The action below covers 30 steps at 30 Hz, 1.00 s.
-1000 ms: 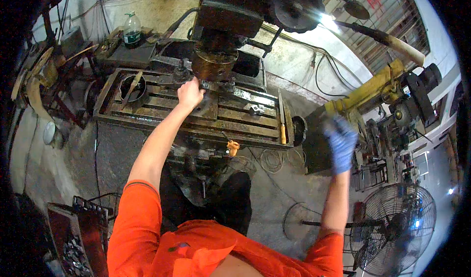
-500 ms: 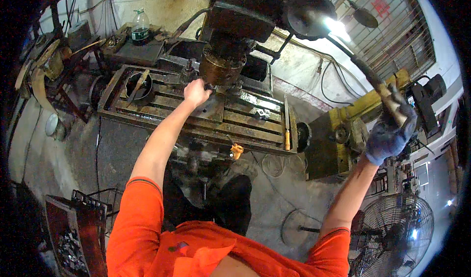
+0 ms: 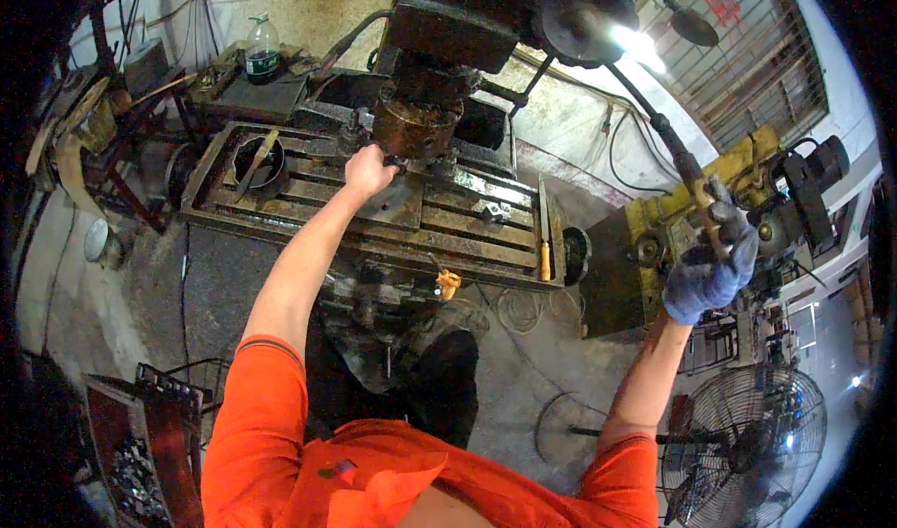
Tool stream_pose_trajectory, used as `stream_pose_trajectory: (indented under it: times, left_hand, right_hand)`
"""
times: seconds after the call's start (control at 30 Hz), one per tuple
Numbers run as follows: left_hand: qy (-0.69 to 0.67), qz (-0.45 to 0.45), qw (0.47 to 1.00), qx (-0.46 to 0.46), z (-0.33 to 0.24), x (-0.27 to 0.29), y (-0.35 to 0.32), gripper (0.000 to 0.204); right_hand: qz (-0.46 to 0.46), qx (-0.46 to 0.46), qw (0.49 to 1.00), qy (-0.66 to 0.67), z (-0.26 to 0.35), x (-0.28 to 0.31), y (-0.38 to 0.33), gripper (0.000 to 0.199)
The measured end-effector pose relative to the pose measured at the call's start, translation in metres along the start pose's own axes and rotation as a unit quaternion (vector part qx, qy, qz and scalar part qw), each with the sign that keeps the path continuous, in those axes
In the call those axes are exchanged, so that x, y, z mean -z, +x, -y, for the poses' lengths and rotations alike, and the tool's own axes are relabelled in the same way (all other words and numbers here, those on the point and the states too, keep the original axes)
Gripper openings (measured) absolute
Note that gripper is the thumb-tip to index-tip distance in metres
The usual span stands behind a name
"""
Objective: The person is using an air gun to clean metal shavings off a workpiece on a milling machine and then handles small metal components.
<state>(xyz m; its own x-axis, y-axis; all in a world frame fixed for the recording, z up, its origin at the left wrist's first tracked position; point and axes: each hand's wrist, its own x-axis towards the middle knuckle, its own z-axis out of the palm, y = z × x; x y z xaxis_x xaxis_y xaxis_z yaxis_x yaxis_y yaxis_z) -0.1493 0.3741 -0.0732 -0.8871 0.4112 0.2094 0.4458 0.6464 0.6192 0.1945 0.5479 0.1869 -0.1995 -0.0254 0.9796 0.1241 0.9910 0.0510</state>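
Note:
My left hand (image 3: 368, 171), bare, is closed at the underside of the machine's spindle head (image 3: 418, 121). A small dark piece (image 3: 397, 164) shows at its fingertips, too small and shadowed to name. In a grey-blue glove, my right hand (image 3: 715, 262) wraps round the grip of a long feed lever (image 3: 675, 145), which slants up to the round hub (image 3: 589, 23) of the drilling machine. Below the spindle lies the slotted metal worktable (image 3: 327, 206). A file (image 3: 545, 238) with a yellow handle rests along the table's right end, near small metal parts (image 3: 493, 212).
A black pot (image 3: 260, 165) with a brush (image 3: 256, 164) in it stands on the table's left end. An orange-handled crank (image 3: 448, 285) juts from the table's front. At right are a yellow machine (image 3: 645, 220) and a standing fan (image 3: 747, 444). A crate of metal pieces (image 3: 140, 453) sits lower left.
My right hand has swung the lever a short way left, toward the machine. The left hand stays near the spindle, only slightly shifted; a dark piece shows more plainly beside its fingers.

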Motion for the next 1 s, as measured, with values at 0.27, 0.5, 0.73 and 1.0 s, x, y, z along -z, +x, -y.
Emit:
stream_pose_trajectory:
  times: [0.27,0.5,0.73,1.0]
  left_hand:
    - [0.009,-0.027,1.0,-0.011,-0.007,0.0,-0.004,0.039]
    - [0.026,-0.024,0.999,0.004,-0.001,-0.005,0.0,0.034]
    - [0.005,-0.032,0.999,-0.02,0.0,-0.005,0.001,0.034]
    - [0.006,-0.047,0.999,-0.008,-0.006,-0.003,-0.001,0.034]
  right_hand:
    - [-0.051,-0.144,0.964,0.217,-0.004,-0.004,-0.016,0.037]
    - [-0.027,-0.068,0.988,0.134,0.012,-0.004,0.001,0.04]
    - [-0.006,-0.093,0.99,0.106,0.006,-0.002,-0.001,0.041]
    - [-0.023,-0.127,0.98,0.148,0.004,-0.008,-0.022,0.045]
